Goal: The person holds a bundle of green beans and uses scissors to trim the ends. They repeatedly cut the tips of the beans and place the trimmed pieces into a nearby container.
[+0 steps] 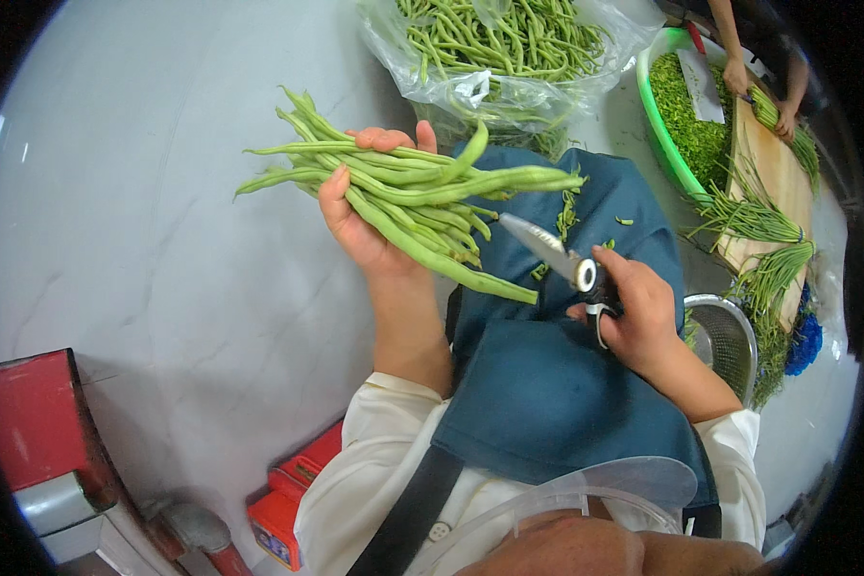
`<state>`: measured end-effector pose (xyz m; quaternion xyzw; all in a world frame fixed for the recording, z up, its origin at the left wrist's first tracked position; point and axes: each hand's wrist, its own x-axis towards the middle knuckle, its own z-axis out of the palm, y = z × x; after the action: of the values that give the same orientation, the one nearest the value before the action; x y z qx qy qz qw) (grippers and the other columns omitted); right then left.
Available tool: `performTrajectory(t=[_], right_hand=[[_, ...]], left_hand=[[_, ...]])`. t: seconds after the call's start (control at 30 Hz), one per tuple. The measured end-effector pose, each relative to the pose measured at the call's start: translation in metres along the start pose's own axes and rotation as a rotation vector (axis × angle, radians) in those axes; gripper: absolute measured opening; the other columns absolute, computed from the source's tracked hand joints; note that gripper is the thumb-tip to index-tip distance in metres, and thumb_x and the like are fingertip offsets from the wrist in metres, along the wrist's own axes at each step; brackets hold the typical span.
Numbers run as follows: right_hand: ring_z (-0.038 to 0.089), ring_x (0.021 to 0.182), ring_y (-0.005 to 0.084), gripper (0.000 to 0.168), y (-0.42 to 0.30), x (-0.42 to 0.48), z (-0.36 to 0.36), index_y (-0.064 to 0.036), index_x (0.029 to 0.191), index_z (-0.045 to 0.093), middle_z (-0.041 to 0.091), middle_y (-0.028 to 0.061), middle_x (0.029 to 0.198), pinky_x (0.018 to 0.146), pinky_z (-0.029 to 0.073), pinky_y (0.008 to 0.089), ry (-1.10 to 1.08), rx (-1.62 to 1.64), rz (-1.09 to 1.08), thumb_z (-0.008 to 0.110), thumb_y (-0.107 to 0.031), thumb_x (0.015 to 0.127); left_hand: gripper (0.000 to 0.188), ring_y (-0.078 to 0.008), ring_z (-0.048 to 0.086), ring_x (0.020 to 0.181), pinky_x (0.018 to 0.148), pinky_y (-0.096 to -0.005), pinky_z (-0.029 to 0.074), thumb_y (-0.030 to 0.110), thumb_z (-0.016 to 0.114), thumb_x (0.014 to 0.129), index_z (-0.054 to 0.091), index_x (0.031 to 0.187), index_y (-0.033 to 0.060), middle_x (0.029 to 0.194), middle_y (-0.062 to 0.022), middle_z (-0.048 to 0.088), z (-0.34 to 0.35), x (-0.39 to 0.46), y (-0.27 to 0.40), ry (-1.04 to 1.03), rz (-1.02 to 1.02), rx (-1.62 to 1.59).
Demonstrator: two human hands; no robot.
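Observation:
A loose bunch of long green beans point(417, 187) lies across my left hand point(367, 223), the fingers and thumb wrapped around it. The bean ends point to the right, over my lap. My right hand point(641, 309) grips scissors point(547, 248) by their black and white handles. The blade points up and left, close to the bean ends but apart from them. Small cut bean pieces point(567, 216) lie on the dark blue apron point(547, 389) that covers my lap.
Ahead stands a clear plastic bag point(432, 90) full of green beans. At right are a green-rimmed basin point(666, 144) of chopped greens, a wooden board point(756, 151) with bundled green stalks, a metal colander point(745, 324) and another person's hands point(785, 119). Red boxes point(281, 511) stand at lower left.

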<state>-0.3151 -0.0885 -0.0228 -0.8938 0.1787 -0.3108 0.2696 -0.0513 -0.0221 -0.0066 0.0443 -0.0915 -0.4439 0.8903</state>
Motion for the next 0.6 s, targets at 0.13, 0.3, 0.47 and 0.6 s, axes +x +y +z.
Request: performTrajectory(t=[0.13,0.3,0.47,0.6], right_hand=[[0.056,0.065,0.0290,0.072,-0.007,0.007,-0.003,0.002,0.120,0.054,0.058,0.0118,0.078,0.058,0.046,0.0368,-0.019,-0.081,-0.063,0.085,-0.022,0.059],[0.054,0.072,0.0314,0.074,-0.013,0.007,-0.004,0.003,0.121,0.053,0.055,0.0131,0.081,0.067,0.045,0.0396,-0.016,-0.081,-0.031,0.083,-0.022,0.057],[0.053,0.080,0.0326,0.075,-0.014,0.009,-0.003,0.004,0.123,0.050,0.054,0.0154,0.090,0.074,0.044,0.0410,-0.011,-0.050,0.065,0.082,-0.021,0.059],[0.052,0.079,0.0311,0.083,-0.004,0.015,-0.001,0.001,0.128,0.049,0.054,0.0147,0.090,0.072,0.043,0.0388,0.020,-0.093,0.073,0.085,-0.023,0.057]], left_hand=[[0.026,-0.0153,0.056,0.098,0.111,-0.0457,0.032,0.023,0.052,0.084,0.052,0.106,0.0080,0.100,-0.0024,0.057,0.006,0.002,0.000,0.004,0.037,0.021],[0.027,-0.0183,0.056,0.099,0.110,-0.0461,0.034,0.023,0.053,0.084,0.051,0.105,0.0065,0.101,-0.0052,0.057,0.010,0.002,-0.002,0.043,0.042,0.050],[0.027,-0.0268,0.056,0.098,0.099,-0.0515,0.042,0.021,0.056,0.083,0.049,0.103,0.0038,0.101,-0.0091,0.057,0.006,0.010,0.005,0.319,-0.128,0.030],[0.023,-0.0259,0.056,0.094,0.089,-0.0505,0.047,0.016,0.058,0.081,0.048,0.100,0.0062,0.099,-0.0096,0.057,0.003,0.015,-0.003,0.482,-0.166,0.009]])
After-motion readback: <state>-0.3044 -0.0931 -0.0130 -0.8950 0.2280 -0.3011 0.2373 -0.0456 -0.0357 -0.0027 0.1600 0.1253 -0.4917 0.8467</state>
